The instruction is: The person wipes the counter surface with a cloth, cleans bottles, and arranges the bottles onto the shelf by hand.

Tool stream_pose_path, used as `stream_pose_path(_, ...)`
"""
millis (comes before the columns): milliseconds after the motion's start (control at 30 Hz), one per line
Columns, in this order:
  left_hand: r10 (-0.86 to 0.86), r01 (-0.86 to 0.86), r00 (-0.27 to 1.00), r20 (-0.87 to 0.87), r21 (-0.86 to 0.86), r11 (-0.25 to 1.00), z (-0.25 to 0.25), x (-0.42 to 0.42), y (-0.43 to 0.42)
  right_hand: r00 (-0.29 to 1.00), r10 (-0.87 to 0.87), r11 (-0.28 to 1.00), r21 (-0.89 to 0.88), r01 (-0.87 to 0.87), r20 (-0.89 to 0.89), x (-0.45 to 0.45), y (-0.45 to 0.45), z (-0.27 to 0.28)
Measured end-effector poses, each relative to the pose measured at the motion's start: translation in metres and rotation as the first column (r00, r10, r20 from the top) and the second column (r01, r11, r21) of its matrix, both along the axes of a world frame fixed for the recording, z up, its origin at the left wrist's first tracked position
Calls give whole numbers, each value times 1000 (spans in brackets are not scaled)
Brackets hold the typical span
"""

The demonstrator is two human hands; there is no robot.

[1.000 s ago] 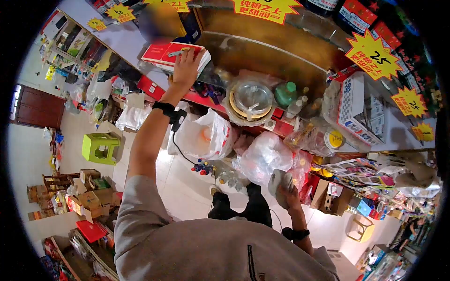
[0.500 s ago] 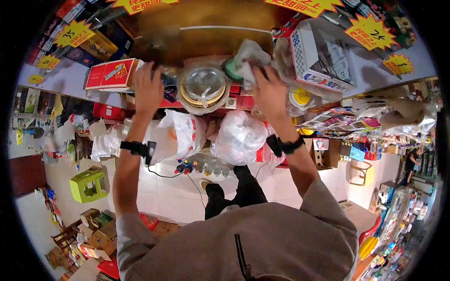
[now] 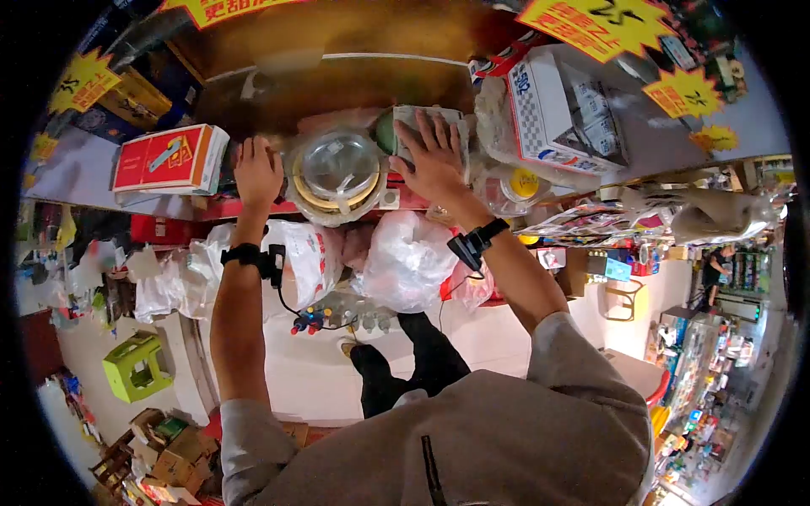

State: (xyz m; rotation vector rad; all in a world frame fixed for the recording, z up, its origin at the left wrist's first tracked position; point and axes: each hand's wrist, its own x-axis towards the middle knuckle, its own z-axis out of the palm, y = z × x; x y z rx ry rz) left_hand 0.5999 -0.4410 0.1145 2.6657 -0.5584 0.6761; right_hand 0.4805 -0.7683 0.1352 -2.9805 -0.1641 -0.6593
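Note:
My right hand (image 3: 434, 164) lies with fingers spread on a flat grey cloth (image 3: 411, 123) at the back of the shelf. A green round object (image 3: 385, 133) shows partly beside the cloth. My left hand (image 3: 258, 175) rests on the shelf with its fingers stretched forward, between a red-and-white box (image 3: 171, 160) and a stack of round clear-lidded containers (image 3: 339, 166). Nothing shows in the left fingers. Both wrists wear black bands with small devices.
White plastic bags (image 3: 403, 263) hang below the shelf edge. A carton with a chequered side (image 3: 553, 118) and a yellow-lidded jar (image 3: 524, 182) stand at the right. Several bottles (image 3: 314, 319) are on the floor, and a green stool (image 3: 137, 366) is at the left.
The cloth, crumpled under my right hand before, now lies flat beneath the spread fingers. My left hand has moved slightly toward the shelf's front. The whole view has shifted.

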Motion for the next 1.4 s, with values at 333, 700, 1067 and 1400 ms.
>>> stream_pose_path(333, 74, -74, 986, 152, -1, 997, -12, 3, 2, 963, -195, 978, 40, 206, -186, 151, -78, -30)
stream_pose_path(700, 82, -72, 950, 303, -43, 996, -15, 5, 3, 981, 24, 993, -110, -45, -193, 132, -48, -21)
stream_pose_path(1067, 92, -91, 995, -38, 36, 995, -30, 3, 10, 979, -148, 979, -164, 124, -139, 147, -82, -24)
stream_pose_path(1400, 80, -74, 961, 264, -31, 997, -21, 6, 5, 957, -199, 977, -121, 177, -209, 118, -71, -21)
